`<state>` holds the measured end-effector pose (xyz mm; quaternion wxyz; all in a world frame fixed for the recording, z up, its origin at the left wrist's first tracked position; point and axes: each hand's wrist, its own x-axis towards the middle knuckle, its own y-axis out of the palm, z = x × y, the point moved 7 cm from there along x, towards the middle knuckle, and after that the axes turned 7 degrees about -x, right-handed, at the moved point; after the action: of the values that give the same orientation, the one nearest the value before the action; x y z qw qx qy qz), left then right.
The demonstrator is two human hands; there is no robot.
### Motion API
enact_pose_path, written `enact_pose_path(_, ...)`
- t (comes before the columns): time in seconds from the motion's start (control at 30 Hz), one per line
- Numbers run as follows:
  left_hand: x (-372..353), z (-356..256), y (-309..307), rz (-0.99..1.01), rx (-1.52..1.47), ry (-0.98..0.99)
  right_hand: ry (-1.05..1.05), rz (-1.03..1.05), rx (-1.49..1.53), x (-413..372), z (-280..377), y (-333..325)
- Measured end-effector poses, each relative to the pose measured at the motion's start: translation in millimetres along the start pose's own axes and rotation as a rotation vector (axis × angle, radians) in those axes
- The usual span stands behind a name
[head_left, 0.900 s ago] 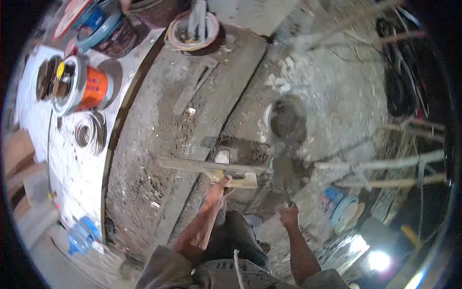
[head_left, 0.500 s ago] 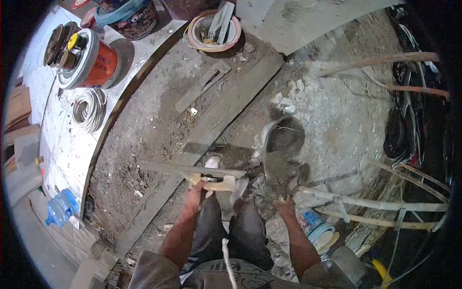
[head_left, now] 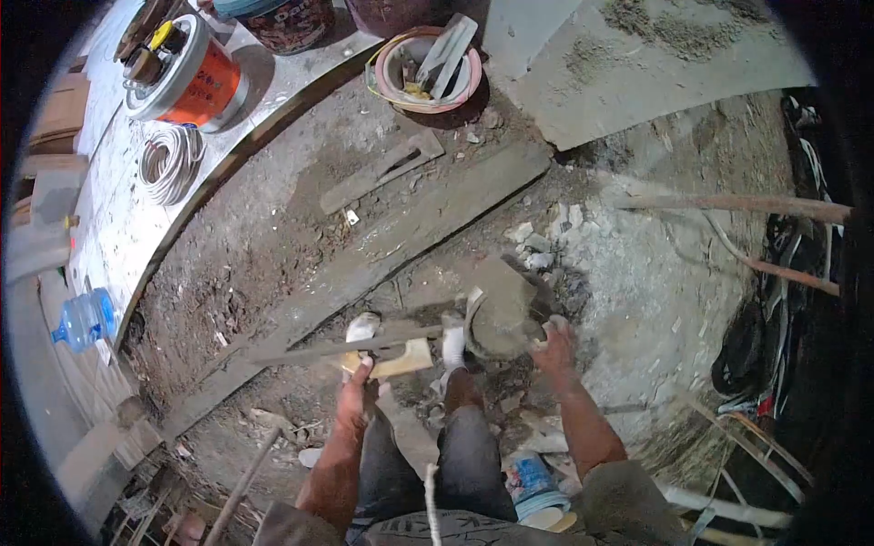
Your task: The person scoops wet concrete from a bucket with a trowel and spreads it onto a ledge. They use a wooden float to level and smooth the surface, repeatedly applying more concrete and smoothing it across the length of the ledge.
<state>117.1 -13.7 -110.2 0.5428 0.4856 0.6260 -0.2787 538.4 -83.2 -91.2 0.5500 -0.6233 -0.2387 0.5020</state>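
Note:
My left hand (head_left: 357,393) is wrapped round the pale handle of a long flat float (head_left: 401,361), held level over the ground in front of my knees. My right hand (head_left: 553,348) is closed at the right side of a round mortar pan (head_left: 496,329); a grey, squarish trowel blade (head_left: 505,282) lies over the pan's far part. What exactly the right fingers grip is hidden, though the trowel's handle side points toward them. Grey mortar shows in the pan. A long wooden board (head_left: 428,218) runs diagonally beyond the float.
A notched wooden float (head_left: 382,173) lies past the board. Behind it stands a pink-rimmed bucket (head_left: 426,73) with tools. An orange bucket (head_left: 205,86), a cable coil (head_left: 170,166) and a water bottle (head_left: 84,320) are at left. Poles (head_left: 746,207) jut in from the right.
My right hand has moved forward to the pan, and the squarish blade now shows over it. The float in my left hand has shifted slightly down and left. The whole view has turned.

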Motion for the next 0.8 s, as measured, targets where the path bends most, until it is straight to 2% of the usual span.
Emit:
enact_pose_path(0.1, -19, 42, 38, -0.030, -0.071, -0.013, -0.037, 0.117, -0.003, 30, -34, 19)
enact_pose_path(0.17, -26, 72, 54, 0.019, -0.100, -0.042, 0.081, 0.311, 0.040, 40, -73, 75)
enact_pose_path(0.2, -26, 88, 53, 0.050, -0.094, -0.057, 0.056, 0.324, 0.041, 40, -63, 70)
enact_pose_path(0.27, -36, 105, 59, 0.013, -0.167, -0.085, 0.295, 0.551, 0.205, 32, -48, 55)
enact_pose_path(0.33, -42, 110, 63, 0.057, -0.162, -0.061, 0.270, 0.612, 0.235, 20, -34, 61)
enact_pose_path(0.47, -46, 102, 44, 0.022, -0.205, -0.001, 0.223, 0.775, 0.214, -2, -8, 79)
enact_pose_path(0.6, -55, 86, 12, -0.020, -0.333, 0.003, 0.178, 0.701, 0.120, 7, 8, 80)
enact_pose_path(0.63, -65, 70, 7, 0.004, -0.371, 0.079, 0.147, 0.706, 0.097, 7, 10, 81)
enact_pose_path(0.7, -65, 70, -32, -0.015, -0.385, 0.144, 0.327, 0.594, 0.300, 11, 11, 82)
enact_pose_path(0.73, -74, 59, -42, -0.023, -0.356, 0.190, 0.286, 0.609, 0.270, 11, 29, 79)
enact_pose_path(0.8, -92, 54, -67, -0.065, -0.429, 0.249, 0.248, 0.609, 0.414, 1, 64, 78)
